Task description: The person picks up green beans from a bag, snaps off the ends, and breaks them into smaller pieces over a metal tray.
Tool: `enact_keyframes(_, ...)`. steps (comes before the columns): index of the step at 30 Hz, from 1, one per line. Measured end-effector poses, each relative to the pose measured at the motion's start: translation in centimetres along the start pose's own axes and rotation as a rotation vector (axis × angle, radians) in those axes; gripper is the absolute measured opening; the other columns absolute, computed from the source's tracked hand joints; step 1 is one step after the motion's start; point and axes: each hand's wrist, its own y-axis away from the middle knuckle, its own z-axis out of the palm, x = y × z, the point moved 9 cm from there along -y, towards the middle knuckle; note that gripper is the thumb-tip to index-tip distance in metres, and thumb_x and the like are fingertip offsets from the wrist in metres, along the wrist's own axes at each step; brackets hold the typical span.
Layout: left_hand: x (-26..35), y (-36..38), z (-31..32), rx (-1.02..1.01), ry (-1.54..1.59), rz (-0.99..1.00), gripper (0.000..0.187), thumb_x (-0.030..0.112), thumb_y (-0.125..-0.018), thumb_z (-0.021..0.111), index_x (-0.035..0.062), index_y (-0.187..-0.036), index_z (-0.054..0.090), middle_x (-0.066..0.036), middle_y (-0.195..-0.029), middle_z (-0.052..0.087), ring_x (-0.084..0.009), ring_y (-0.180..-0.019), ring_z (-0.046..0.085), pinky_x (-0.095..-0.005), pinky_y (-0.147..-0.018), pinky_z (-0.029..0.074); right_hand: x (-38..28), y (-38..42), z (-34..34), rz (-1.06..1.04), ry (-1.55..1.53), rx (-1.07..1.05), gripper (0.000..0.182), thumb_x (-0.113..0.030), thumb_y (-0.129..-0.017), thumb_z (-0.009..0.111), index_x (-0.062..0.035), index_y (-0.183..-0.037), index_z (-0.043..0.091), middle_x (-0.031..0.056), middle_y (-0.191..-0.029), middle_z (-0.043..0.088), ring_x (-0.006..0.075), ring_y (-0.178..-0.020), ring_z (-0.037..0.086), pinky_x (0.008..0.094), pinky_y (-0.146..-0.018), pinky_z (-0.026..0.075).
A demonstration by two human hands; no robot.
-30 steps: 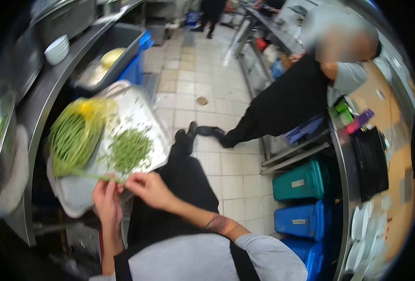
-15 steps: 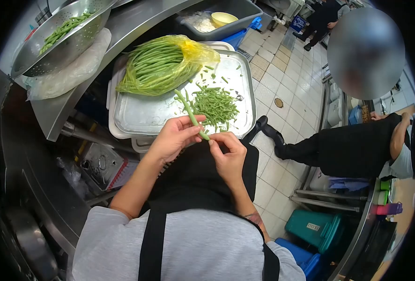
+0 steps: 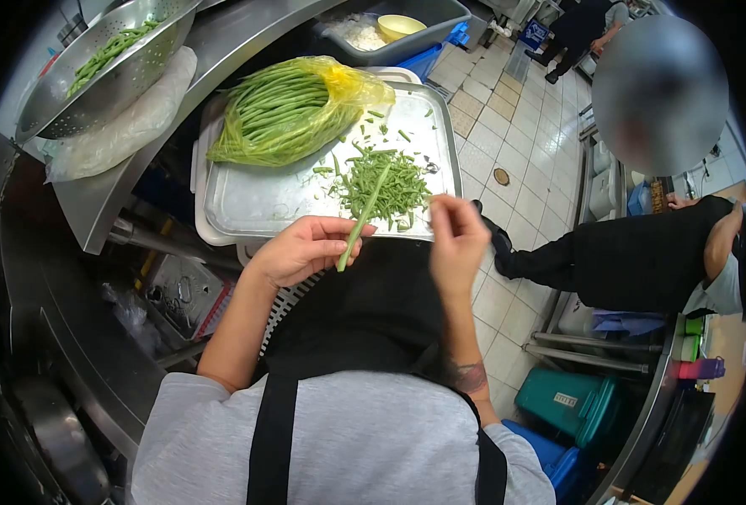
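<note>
A long green bean (image 3: 365, 217) is pinched between the thumb and fingers of my left hand (image 3: 310, 249), over the front edge of the metal tray (image 3: 251, 206). My right hand (image 3: 457, 242) is raised to the right of the bean, apart from it, its fingers drawn together and blurred; anything between them is too small to name. Behind the bean lies a pile of small green bean pieces (image 3: 402, 187). A yellow plastic bag full of long green beans (image 3: 280, 114) rests on the tray's back left.
A metal colander (image 3: 141, 71) holding beans stands on the steel counter (image 3: 221, 55) at upper left. Behind the tray is a grey bin (image 3: 444, 25) with a yellow bowl (image 3: 400, 28). A person in a black apron (image 3: 634, 252) stands at right; another is farther back.
My right hand has left the bean and moved right and up. The bean in my left hand now tilts the other way, its top towards the right.
</note>
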Motion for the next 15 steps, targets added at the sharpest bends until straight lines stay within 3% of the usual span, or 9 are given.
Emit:
enact_keyframes(6, -0.2, 0.3, -0.3, 0.000, 0.072, 0.015, 0.039, 0.007, -0.087, 0.056, -0.0043, -0.123, 0.048, -0.002, -0.090, 0.059, -0.0074, -0.080, 0.056, -0.0195, -0.073, 0.046, 1.7, -4.6, -6.6, -0.053, -0.118, 0.433, 0.011, -0.007, -0.086, 0.059, 0.0028, -0.090, 0.062, -0.0010, -0.070, 0.056, 0.0039, -0.061, 0.048, 0.0171, -0.055, 0.038)
enact_keyframes(8, -0.1, 0.4, -0.4, 0.005, 0.087, 0.017, 0.038, 0.007, -0.087, 0.055, -0.0042, -0.123, 0.048, -0.002, -0.089, 0.058, -0.0069, -0.079, 0.056, -0.0191, -0.072, 0.046, 2.2, -5.2, -6.3, -0.062, -0.076, 0.363, 0.015, -0.006, -0.083, 0.061, 0.0004, -0.096, 0.061, 0.0017, -0.072, 0.059, 0.0066, -0.064, 0.053, 0.0191, -0.057, 0.042)
enact_keyframes(10, -0.1, 0.3, -0.4, 0.007, 0.101, 0.016, 0.037, 0.008, -0.088, 0.054, -0.0042, -0.123, 0.048, -0.001, -0.088, 0.058, -0.0064, -0.078, 0.055, -0.0188, -0.071, 0.046, 1.8, -5.4, -1.9, 0.006, 0.260, -0.020, 0.029, -0.006, -0.080, 0.064, -0.0048, -0.109, 0.058, 0.0085, -0.094, 0.062, 0.0127, -0.081, 0.059, 0.0237, -0.066, 0.048)
enact_keyframes(11, -0.3, 0.2, -0.6, 0.025, 0.089, 0.000, 0.036, 0.008, -0.088, 0.053, -0.0042, -0.122, 0.049, -0.001, -0.087, 0.058, -0.0058, -0.077, 0.055, -0.0186, -0.071, 0.046, 2.2, -4.9, -0.5, -0.035, 0.368, -0.102, 0.040, -0.005, -0.076, 0.066, -0.0080, -0.114, 0.056, 0.0122, -0.107, 0.059, 0.0203, -0.096, 0.059, 0.0278, -0.070, 0.050)
enact_keyframes(12, -0.4, 0.1, -0.8, 0.043, 0.076, -0.015, 0.034, 0.008, -0.089, 0.052, -0.0042, -0.121, 0.050, -0.001, -0.086, 0.058, -0.0053, -0.076, 0.055, -0.0184, -0.070, 0.046, 0.1, -4.3, 0.6, -0.222, 0.512, -0.115, 0.040, -0.005, -0.076, 0.065, -0.0075, -0.115, 0.056, 0.0131, -0.113, 0.056, 0.0259, -0.100, 0.058, 0.0316, -0.073, 0.050)
enact_keyframes(14, -0.3, 0.0, -1.0, 0.069, 0.044, -0.020, 0.034, 0.008, -0.089, 0.051, -0.0054, -0.120, 0.050, -0.001, -0.085, 0.057, -0.0055, -0.074, 0.053, -0.0176, -0.068, 0.045, -2.1, -3.0, 1.9, -0.311, 0.447, -0.128, 0.037, -0.003, -0.077, 0.063, -0.0074, -0.113, 0.056, 0.0167, -0.113, 0.055, 0.0337, -0.107, 0.053, 0.0395, -0.089, 0.044)
enact_keyframes(15, -0.3, 0.1, -1.2, 0.097, 0.012, -0.025, 0.033, 0.008, -0.089, 0.050, -0.0066, -0.119, 0.050, -0.001, -0.084, 0.057, -0.0056, -0.072, 0.052, -0.0169, -0.066, 0.044, -2.4, -2.7, 2.3, -0.311, 0.445, -0.130, 0.037, -0.003, -0.077, 0.063, -0.0074, -0.113, 0.056, 0.0167, -0.113, 0.055, 0.0337, -0.107, 0.053, 0.0395, -0.089, 0.044)
